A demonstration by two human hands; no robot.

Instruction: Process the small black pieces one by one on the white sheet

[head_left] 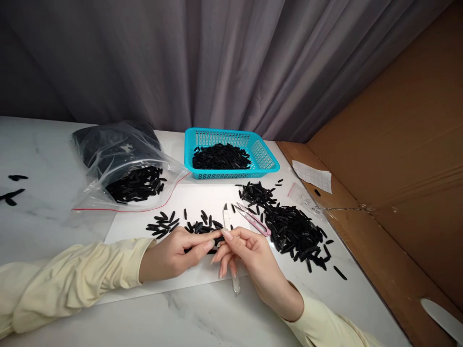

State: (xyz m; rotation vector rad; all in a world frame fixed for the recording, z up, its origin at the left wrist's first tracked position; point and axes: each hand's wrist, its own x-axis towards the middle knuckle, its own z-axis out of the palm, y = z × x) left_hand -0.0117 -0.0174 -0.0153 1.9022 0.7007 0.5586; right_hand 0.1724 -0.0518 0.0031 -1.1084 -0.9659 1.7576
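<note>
My left hand (183, 251) and my right hand (249, 255) meet over a white sheet (135, 270). Thumb and fingers of each are pinched round a small black piece (219, 239), partly covered by the fingertips. Under my right hand's curled fingers lies a whitish, clear-ended tool (236, 284). Just beyond the hands, loose black pieces (162, 224) are scattered on the sheet, beside a white-handled blade (226, 217) and pink thread snips (258, 223). A large heap of black pieces (296, 231) sits to the right.
A blue basket (235, 173) of black pieces stands at the back. At back left, an open clear zip bag (87, 197) spills similar pieces. A paper slip (313, 176) and small plastic bag (307, 198) lie near the cardboard wall (405, 159) on the right.
</note>
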